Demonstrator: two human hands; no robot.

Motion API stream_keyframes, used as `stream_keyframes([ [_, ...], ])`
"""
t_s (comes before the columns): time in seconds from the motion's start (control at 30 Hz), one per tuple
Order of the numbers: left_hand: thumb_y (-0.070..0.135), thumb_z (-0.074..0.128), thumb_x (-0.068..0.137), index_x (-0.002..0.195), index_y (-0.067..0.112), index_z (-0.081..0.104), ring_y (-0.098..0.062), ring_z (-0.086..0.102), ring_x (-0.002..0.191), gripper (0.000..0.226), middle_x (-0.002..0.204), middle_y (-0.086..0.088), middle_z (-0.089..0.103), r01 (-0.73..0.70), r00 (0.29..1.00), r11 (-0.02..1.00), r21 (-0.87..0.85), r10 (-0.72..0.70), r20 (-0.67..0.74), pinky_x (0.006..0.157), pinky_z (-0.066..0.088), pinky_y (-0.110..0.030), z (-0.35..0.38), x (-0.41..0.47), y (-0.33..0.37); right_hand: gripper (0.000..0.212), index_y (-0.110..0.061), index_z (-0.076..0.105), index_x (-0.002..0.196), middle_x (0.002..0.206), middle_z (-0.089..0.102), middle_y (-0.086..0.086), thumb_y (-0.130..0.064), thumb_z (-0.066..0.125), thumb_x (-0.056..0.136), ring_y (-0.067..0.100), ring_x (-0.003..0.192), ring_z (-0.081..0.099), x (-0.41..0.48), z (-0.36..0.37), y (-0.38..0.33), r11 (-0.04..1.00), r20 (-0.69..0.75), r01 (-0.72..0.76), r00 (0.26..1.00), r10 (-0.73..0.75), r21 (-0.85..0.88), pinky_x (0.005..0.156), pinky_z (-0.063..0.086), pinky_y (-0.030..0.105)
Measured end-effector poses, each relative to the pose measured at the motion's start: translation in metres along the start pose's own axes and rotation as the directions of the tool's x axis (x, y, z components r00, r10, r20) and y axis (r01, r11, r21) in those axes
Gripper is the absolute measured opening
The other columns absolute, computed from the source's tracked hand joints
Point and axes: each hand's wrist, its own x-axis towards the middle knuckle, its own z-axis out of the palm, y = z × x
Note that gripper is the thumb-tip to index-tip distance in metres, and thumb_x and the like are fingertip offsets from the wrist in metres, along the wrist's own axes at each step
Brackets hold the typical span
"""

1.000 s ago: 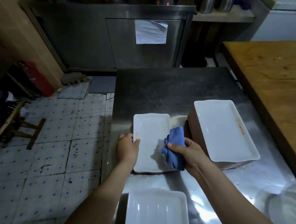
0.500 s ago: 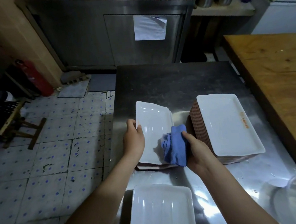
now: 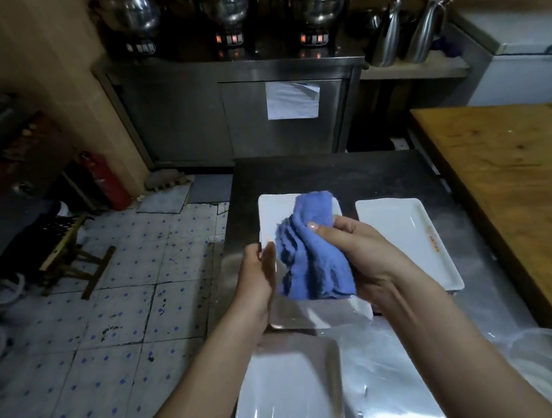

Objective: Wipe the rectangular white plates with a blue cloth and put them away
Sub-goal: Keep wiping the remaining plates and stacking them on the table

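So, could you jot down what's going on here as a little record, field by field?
Left hand: grips the left edge of the held plate
Right hand: presses the blue cloth onto that plate
Held plate: white, rectangular, seemingly tilted above the metal table; blurred
Other plates: marked plate with orange print to the right; near plate closest to the camera
Alongside: wooden table on the right
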Motion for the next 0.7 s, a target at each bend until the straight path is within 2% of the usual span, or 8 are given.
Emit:
stream_keyframes([
  [0.07, 0.016, 0.034, 0.101, 0.079, 0.009, 0.053, -0.003, 0.061, 0.051, 0.03, 0.057, 0.005, 0.065, 0.049, 0.998, 0.997, -0.065, -0.047, 0.039, 0.047, 0.047, -0.016, 0.007, -0.033, 0.005, 0.028, -0.009, 0.059, 0.094, 0.079, 0.068, 0.006, -0.017, 0.077, 0.073, 0.017, 0.07, 0.066, -0.013, 0.009, 0.004, 0.924, -0.104, 0.023, 0.992, -0.068, -0.381, 0.064, 0.053, 0.025],
  [0.13, 0.023, 0.035, 0.101, 0.078, 0.009, 0.059, -0.002, 0.063, 0.051, 0.036, 0.055, 0.004, 0.067, 0.036, 0.999, 0.999, -0.028, -0.035, 0.028, 0.047, 0.048, -0.013, 0.012, -0.06, 0.005, 0.036, -0.017, 0.05, 0.104, 0.078, 0.059, -0.006, -0.025, 0.074, 0.079, 0.009, 0.071, 0.057, -0.03, 0.006, 0.016, 0.62, -0.17, 0.059, 0.937, -0.304, -0.782, 0.061, 0.043, 0.015],
  [0.33, 0.038, 0.036, 0.1, 0.097, 0.019, 0.065, -0.016, 0.068, 0.076, 0.035, 0.09, -0.003, 0.071, 0.021, 1.0, 0.999, -0.036, -0.021, -0.017, 0.054, 0.053, -0.021, 0.027, -0.124, -0.004, 0.059, -0.016, 0.045, 0.132, 0.118, 0.052, 0.009, -0.039, 0.067, 0.083, 0.028, 0.103, 0.05, -0.091, -0.014, 0.035, -0.069, 0.146, 0.132, 0.755, -0.639, -0.989, 0.084, 0.043, 0.038],
  [0.4, 0.04, 0.034, 0.099, 0.095, 0.023, 0.064, -0.016, 0.068, 0.077, 0.035, 0.092, -0.002, 0.071, 0.041, 0.999, 0.997, -0.068, -0.042, -0.01, 0.052, 0.053, -0.021, 0.033, -0.143, -0.006, 0.064, -0.015, 0.036, 0.142, 0.138, 0.042, 0.013, -0.045, 0.055, 0.089, 0.03, 0.124, 0.04, -0.108, -0.023, 0.032, -0.174, 0.18, 0.093, 0.785, -0.592, -0.98, 0.101, 0.036, 0.04],
  [0.47, 0.043, 0.034, 0.099, 0.1, 0.024, 0.065, -0.021, 0.068, 0.086, 0.036, 0.098, -0.003, 0.071, 0.055, 0.998, 0.993, -0.1, -0.056, -0.008, 0.069, 0.056, -0.029, 0.039, -0.161, -0.009, 0.066, -0.017, 0.016, 0.151, 0.156, 0.017, 0.008, -0.049, 0.035, 0.097, 0.024, 0.144, 0.011, -0.124, -0.031, 0.033, -0.255, 0.248, 0.133, 0.832, -0.496, -0.958, 0.117, 0.006, 0.037],
  [0.53, 0.044, 0.035, 0.098, 0.111, 0.023, 0.065, -0.022, 0.067, 0.094, 0.039, 0.105, -0.003, 0.07, 0.046, 0.999, 0.99, -0.131, -0.046, 0.001, 0.086, 0.053, -0.038, 0.045, -0.177, -0.011, 0.064, -0.021, -0.003, 0.151, 0.159, -0.009, -0.003, -0.05, 0.019, 0.099, 0.009, 0.142, -0.022, -0.138, -0.035, 0.036, -0.25, 0.288, 0.2, 0.873, -0.394, -0.948, 0.109, -0.021, 0.031],
  [0.63, 0.048, 0.035, 0.096, 0.121, 0.025, 0.061, -0.021, 0.063, 0.105, 0.042, 0.115, -0.002, 0.067, 0.02, 1.0, 0.989, -0.143, -0.021, -0.003, 0.099, 0.046, -0.042, 0.052, -0.193, -0.013, 0.06, -0.028, -0.023, 0.143, 0.149, -0.034, -0.011, -0.05, 0.01, 0.098, -0.002, 0.125, -0.044, -0.161, -0.029, 0.04, -0.187, 0.288, 0.236, 0.895, -0.341, -0.954, 0.103, -0.032, 0.031],
  [0.7, 0.05, 0.035, 0.095, 0.12, 0.025, 0.061, -0.022, 0.061, 0.109, 0.044, 0.117, -0.002, 0.066, 0.024, 1.0, 0.99, -0.138, -0.024, 0.0, 0.102, 0.043, -0.043, 0.055, -0.199, -0.015, 0.061, -0.022, -0.012, 0.146, 0.153, -0.025, -0.004, -0.047, 0.012, 0.096, 0.009, 0.138, -0.03, -0.175, -0.024, 0.04, -0.325, 0.315, 0.175, 0.836, -0.45, -0.929, 0.111, -0.024, 0.043],
])
